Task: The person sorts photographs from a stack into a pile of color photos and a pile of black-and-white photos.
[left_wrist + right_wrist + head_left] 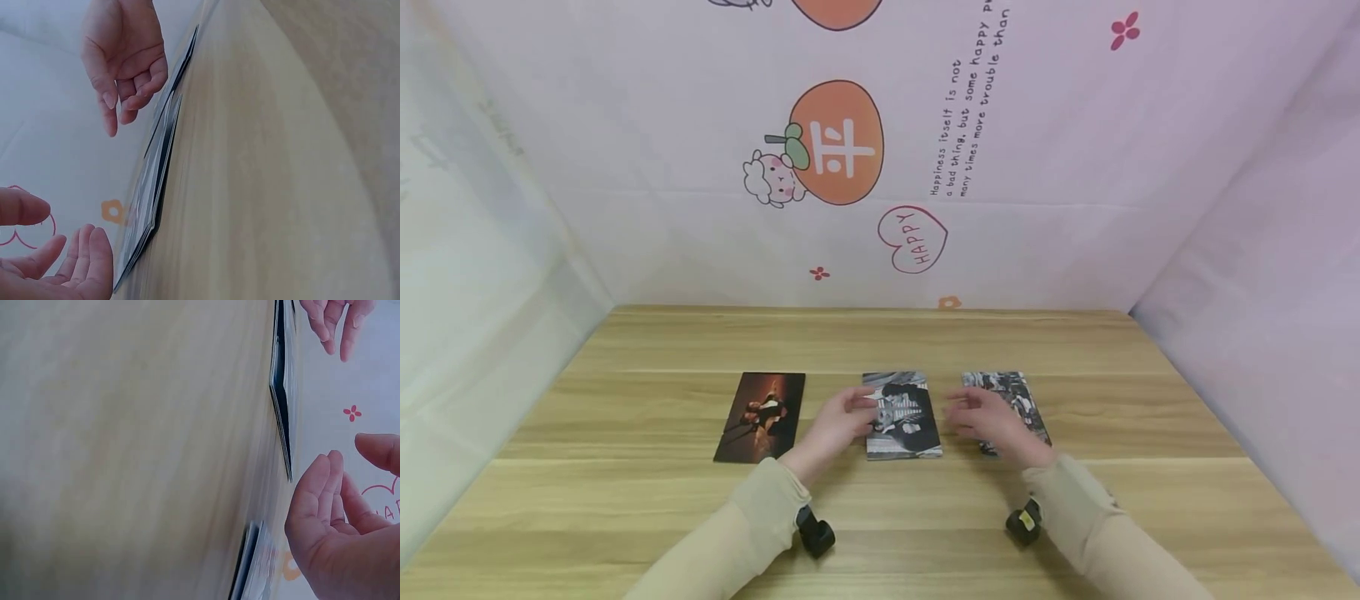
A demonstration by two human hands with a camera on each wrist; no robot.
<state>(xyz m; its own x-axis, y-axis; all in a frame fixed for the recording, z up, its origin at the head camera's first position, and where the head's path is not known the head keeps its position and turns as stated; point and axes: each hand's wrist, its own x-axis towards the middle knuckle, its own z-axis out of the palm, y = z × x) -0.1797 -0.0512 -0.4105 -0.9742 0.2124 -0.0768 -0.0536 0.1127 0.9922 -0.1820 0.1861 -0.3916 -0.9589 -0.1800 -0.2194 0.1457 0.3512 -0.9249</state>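
Three picture cards lie in a row on the wooden table. The left one (pixel 758 421) shows figures on a dark reddish-brown ground; the middle card (pixel 904 429) and the right card (pixel 1021 398) are black and white. My left hand (pixel 842 423) hovers at the left edge of the middle card, fingers loosely bent, holding nothing. Over the left part of the right card is my right hand (pixel 988 418), its fingers relaxed and nothing in them. From the left wrist, the nearer card (pixel 149 187) shows thin layered edges, slightly raised off the wood.
Light-coloured cloth with printed fruit, text and a heart (pixel 913 239) hangs behind the table (pixel 895 521). More pale cloth (pixel 1262 250) closes off both sides. A small black camera sits at the left wrist (pixel 815 533) and another camera (pixel 1024 523) at the right.
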